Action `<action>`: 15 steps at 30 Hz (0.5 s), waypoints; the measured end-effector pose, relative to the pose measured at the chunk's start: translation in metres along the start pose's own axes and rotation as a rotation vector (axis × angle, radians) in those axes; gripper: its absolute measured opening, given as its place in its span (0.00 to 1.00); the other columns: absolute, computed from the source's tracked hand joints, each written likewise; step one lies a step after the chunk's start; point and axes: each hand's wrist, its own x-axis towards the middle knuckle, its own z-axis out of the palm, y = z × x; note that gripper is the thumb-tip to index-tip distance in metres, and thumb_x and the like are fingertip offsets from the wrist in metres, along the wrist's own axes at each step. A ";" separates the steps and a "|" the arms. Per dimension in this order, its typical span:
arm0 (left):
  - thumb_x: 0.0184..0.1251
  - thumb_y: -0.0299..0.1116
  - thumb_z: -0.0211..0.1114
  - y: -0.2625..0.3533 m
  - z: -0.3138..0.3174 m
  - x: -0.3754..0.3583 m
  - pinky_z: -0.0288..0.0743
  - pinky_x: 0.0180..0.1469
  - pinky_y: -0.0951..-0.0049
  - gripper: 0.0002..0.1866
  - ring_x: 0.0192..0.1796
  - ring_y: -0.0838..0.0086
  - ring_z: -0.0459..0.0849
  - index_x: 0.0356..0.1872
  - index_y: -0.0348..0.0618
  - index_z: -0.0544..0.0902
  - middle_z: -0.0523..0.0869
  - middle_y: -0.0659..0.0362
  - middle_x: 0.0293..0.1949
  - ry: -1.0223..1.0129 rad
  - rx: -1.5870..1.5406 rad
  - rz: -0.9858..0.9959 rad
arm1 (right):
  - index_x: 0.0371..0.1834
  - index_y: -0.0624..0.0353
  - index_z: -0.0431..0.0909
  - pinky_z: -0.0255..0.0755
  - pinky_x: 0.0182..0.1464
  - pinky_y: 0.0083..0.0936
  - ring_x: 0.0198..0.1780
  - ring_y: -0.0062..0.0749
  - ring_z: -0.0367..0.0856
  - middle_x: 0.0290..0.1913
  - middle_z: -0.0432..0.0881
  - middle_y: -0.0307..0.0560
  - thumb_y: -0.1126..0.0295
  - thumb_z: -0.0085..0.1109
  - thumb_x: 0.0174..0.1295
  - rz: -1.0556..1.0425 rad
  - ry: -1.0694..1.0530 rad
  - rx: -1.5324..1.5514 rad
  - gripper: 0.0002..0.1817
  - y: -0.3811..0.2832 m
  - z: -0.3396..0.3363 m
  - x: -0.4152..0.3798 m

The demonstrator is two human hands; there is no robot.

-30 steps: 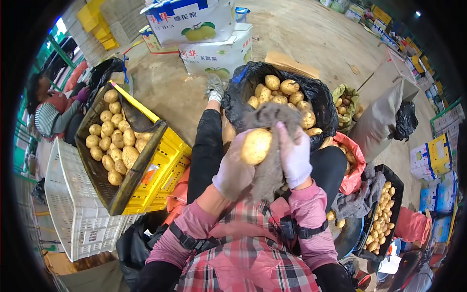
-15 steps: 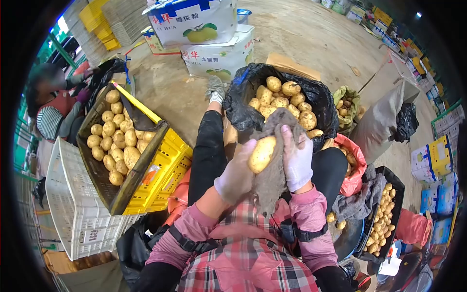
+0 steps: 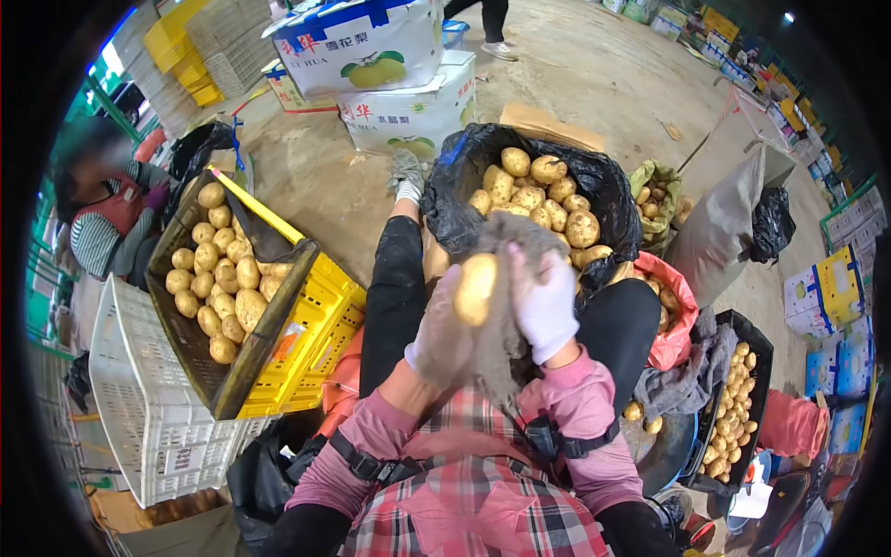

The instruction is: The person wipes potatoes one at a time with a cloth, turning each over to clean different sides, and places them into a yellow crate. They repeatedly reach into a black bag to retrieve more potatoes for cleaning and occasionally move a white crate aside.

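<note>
Holding a large potato (image 3: 476,290) in the left hand (image 3: 439,339), above the lap, between the knees. Left fingers curl about its near side; their tips are hidden. Right hand (image 3: 545,304) grasps a grey cloth (image 3: 501,362), fingers bent over it, some blur; cloth lies along the potato's right side, lower end hanging toward the plaid apron (image 3: 464,520). Pale gloves on both hands.

Just beyond the hands: black plastic bag (image 3: 445,209), mouth wide, filled with large potatoes (image 3: 582,227). To the left: dark tray (image 3: 232,388) of potatoes, tilted, against a yellow crate (image 3: 311,343); white crate (image 3: 130,371) beside them. To the right: red bag (image 3: 685,345) near the knee, second grey rag (image 3: 682,385) draped next to a black crate (image 3: 763,357) of smaller potatoes. Pear cartons (image 3: 408,116) stacked ahead. Co-worker (image 3: 111,223) at far left, striped sleeve, beside another black bag (image 3: 195,148).
</note>
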 end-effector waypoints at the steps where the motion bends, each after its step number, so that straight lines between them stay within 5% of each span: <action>1: 0.71 0.24 0.53 0.004 0.001 0.002 0.71 0.64 0.65 0.22 0.61 0.60 0.78 0.66 0.33 0.69 0.80 0.50 0.59 -0.005 -0.163 -0.044 | 0.37 0.65 0.80 0.72 0.28 0.25 0.23 0.27 0.76 0.26 0.80 0.48 0.61 0.64 0.69 0.086 0.009 -0.023 0.15 0.008 -0.003 0.005; 4: 0.75 0.42 0.52 0.013 -0.007 0.008 0.78 0.55 0.67 0.24 0.56 0.61 0.82 0.64 0.35 0.72 0.80 0.51 0.58 -0.134 -0.746 -0.201 | 0.33 0.63 0.81 0.75 0.33 0.18 0.30 0.20 0.79 0.32 0.85 0.41 0.70 0.56 0.74 0.262 -0.011 1.017 0.12 0.006 -0.012 -0.001; 5: 0.78 0.53 0.51 0.011 -0.015 0.009 0.79 0.54 0.68 0.29 0.57 0.63 0.82 0.64 0.36 0.73 0.80 0.50 0.60 -0.282 -0.997 -0.268 | 0.33 0.64 0.80 0.72 0.31 0.19 0.28 0.19 0.78 0.31 0.84 0.41 0.70 0.56 0.73 0.217 -0.026 0.925 0.11 0.011 -0.015 -0.007; 6: 0.78 0.53 0.50 0.007 -0.019 0.010 0.80 0.52 0.67 0.28 0.54 0.64 0.82 0.65 0.39 0.73 0.80 0.51 0.59 -0.282 -0.983 -0.289 | 0.40 0.65 0.80 0.74 0.32 0.19 0.30 0.20 0.79 0.35 0.83 0.42 0.69 0.57 0.73 0.101 -0.091 0.714 0.09 0.020 -0.016 -0.014; 8: 0.79 0.54 0.48 -0.027 -0.008 0.019 0.77 0.41 0.71 0.26 0.45 0.70 0.81 0.59 0.42 0.75 0.82 0.56 0.50 -0.038 -0.477 -0.123 | 0.47 0.66 0.79 0.73 0.36 0.19 0.33 0.23 0.79 0.37 0.81 0.40 0.68 0.61 0.70 -0.139 -0.057 0.244 0.11 0.016 -0.012 -0.039; 10: 0.79 0.56 0.49 -0.023 0.001 0.010 0.75 0.32 0.73 0.25 0.38 0.74 0.81 0.54 0.44 0.77 0.83 0.60 0.42 0.056 -0.054 -0.020 | 0.39 0.65 0.81 0.75 0.36 0.26 0.36 0.24 0.80 0.39 0.84 0.44 0.65 0.62 0.70 -0.151 -0.134 0.470 0.11 0.013 0.006 -0.049; 12: 0.77 0.58 0.51 -0.019 -0.003 -0.002 0.75 0.29 0.75 0.25 0.34 0.74 0.83 0.51 0.46 0.79 0.84 0.60 0.37 0.049 -0.172 -0.203 | 0.50 0.67 0.79 0.79 0.44 0.24 0.45 0.26 0.83 0.45 0.84 0.47 0.67 0.57 0.73 -0.145 -0.183 0.606 0.13 -0.013 0.007 -0.036; 13: 0.76 0.60 0.51 -0.030 -0.013 0.002 0.76 0.28 0.76 0.25 0.33 0.74 0.83 0.50 0.47 0.80 0.85 0.60 0.35 0.045 -0.477 -0.376 | 0.57 0.68 0.77 0.80 0.48 0.22 0.48 0.27 0.83 0.48 0.84 0.48 0.69 0.54 0.75 -0.159 -0.262 0.593 0.15 -0.003 0.008 -0.018; 15: 0.77 0.58 0.51 -0.005 -0.014 -0.007 0.79 0.30 0.75 0.25 0.34 0.67 0.83 0.52 0.45 0.80 0.86 0.54 0.40 0.093 -0.652 -0.441 | 0.63 0.68 0.72 0.81 0.46 0.23 0.49 0.28 0.83 0.52 0.83 0.49 0.69 0.48 0.77 0.109 -0.325 0.651 0.17 0.046 0.023 0.003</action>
